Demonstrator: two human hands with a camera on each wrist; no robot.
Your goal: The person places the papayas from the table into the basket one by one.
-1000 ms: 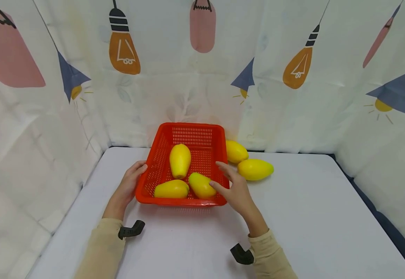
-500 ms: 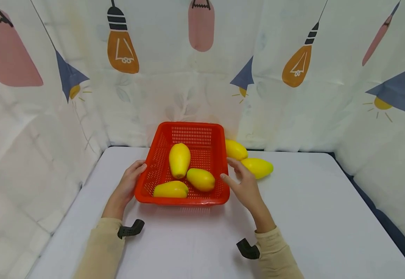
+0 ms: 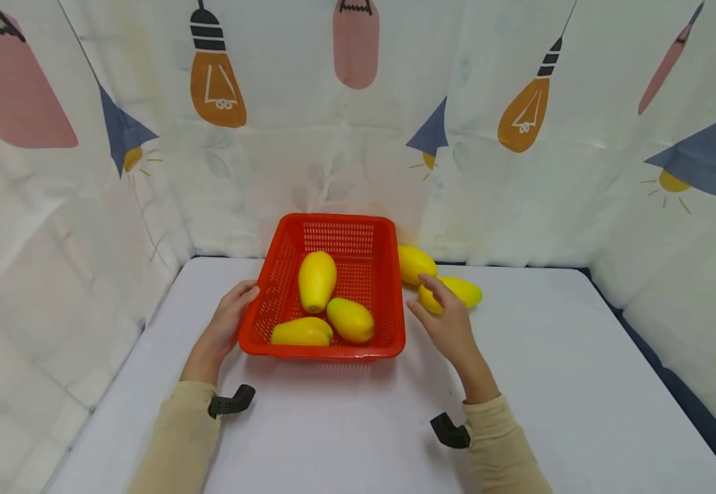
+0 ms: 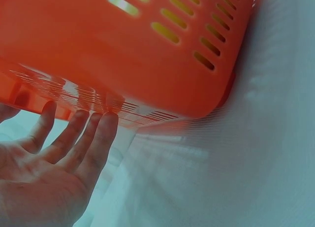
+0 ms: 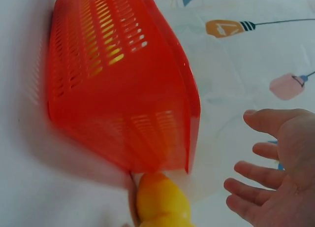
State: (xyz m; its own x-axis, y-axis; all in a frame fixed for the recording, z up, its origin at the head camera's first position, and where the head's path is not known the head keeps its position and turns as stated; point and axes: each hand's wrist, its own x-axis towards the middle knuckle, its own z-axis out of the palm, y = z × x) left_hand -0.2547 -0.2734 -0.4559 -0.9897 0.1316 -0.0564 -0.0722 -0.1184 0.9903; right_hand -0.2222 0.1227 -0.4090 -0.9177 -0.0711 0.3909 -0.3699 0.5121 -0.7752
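Observation:
A red plastic basket point(image 3: 389, 295) with slotted sides stands on the white table, with three smooth yellow mangoes inside: one upright mango point(image 3: 317, 281), one front-left mango point(image 3: 302, 332) and one front-right mango point(image 3: 350, 320). My left hand point(image 3: 219, 333) rests against the basket's left side; in the left wrist view its fairly straight fingers point(image 4: 103, 138) touch the wall. To the right of the basket, my right hand point(image 3: 453, 336) hovers before a mango point(image 3: 459, 291), partly covering it. Its fingers are spread and hold nothing in the right wrist view. Another mango point(image 3: 416, 264) lies behind.
A white cloth backdrop point(image 3: 358, 165) printed with lamps and bulbs hangs behind and beside the table point(image 3: 580, 384). The basket stands near the table's back edge. Each wrist carries a black strap mount, such as the right mount point(image 3: 450, 431).
My right hand has withdrawn from the basket and moved right toward the mangoes on the table. The front-right mango in the basket has shifted and turned. My left hand stays put.

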